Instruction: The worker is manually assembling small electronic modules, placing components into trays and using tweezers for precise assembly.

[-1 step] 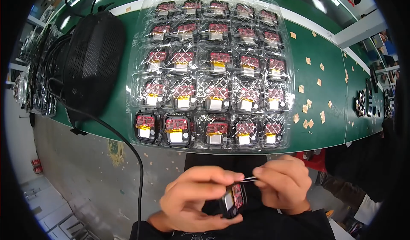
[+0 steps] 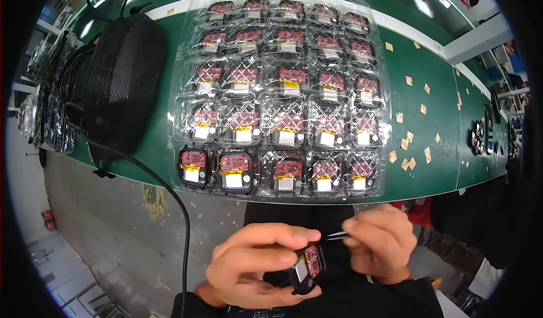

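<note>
My left hand (image 2: 243, 267) grips a small black square housing (image 2: 300, 286) by its edges, tilted up in front of my body. Inside it show a red circuit board (image 2: 313, 260) and a silver battery (image 2: 301, 267). A pair of tweezers (image 2: 337, 236) is pinched in my right hand (image 2: 383, 241), its tips pointing left, just apart from my left fingertips. Beyond my hands lies a clear plastic tray (image 2: 386, 114) with rows of similar housings, such as one in the front row (image 2: 234, 172). A second clear sheet seems to cover most of them.
The tray rests on a green table (image 2: 452, 131), with small tan paper bits (image 2: 427, 155) scattered to its right. A black mesh case (image 2: 127, 74) stands at left. Its black cable (image 2: 185, 227) hangs over the front edge. Someone in dark clothing (image 2: 469, 210) is at the right.
My right hand with the tweezers has shifted slightly right, and their tips have come away from my left fingertips. The housing in my left hand has tilted a little.
</note>
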Demonstrator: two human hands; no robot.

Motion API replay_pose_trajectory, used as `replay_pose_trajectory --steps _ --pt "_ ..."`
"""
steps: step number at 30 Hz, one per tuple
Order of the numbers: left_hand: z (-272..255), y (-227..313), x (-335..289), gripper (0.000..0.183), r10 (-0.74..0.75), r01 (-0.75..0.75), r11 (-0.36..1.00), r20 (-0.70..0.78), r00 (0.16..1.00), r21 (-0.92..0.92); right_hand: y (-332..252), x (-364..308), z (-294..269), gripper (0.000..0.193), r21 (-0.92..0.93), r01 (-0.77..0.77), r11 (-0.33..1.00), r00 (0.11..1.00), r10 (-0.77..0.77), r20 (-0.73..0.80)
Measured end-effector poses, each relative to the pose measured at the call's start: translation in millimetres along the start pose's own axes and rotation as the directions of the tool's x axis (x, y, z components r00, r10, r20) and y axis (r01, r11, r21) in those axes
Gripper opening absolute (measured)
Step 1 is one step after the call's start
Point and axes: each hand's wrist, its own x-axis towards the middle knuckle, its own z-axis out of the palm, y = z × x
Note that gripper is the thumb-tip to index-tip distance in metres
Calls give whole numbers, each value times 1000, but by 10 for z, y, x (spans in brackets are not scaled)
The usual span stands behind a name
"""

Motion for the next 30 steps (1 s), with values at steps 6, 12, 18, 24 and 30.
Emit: replay_pose_trajectory --steps 6,12,18,24,30 --pt "-81 37 294 62 201 -184 716 53 978 674 131 -46 -130 21 -266 -193 945 973 148 -178" --pt "-21 -14 446 37 164 -180 363 128 978 914 292 -70 -271 17 -272 -265 925 947 196 -254" --pt "-28 18 483 39 37 -214 234 211 977 948 494 -65 -605 15 -431 -325 842 926 190 -326" --pt "-83 1 383 20 23 -164 189 163 986 968 936 -208 -956 12 -434 -624 650 772 424 -474" --pt "49 56 440 21 30 -113 203 109 994 973 1406 -524 -1503 26 -625 -750 216 647 433 -627"
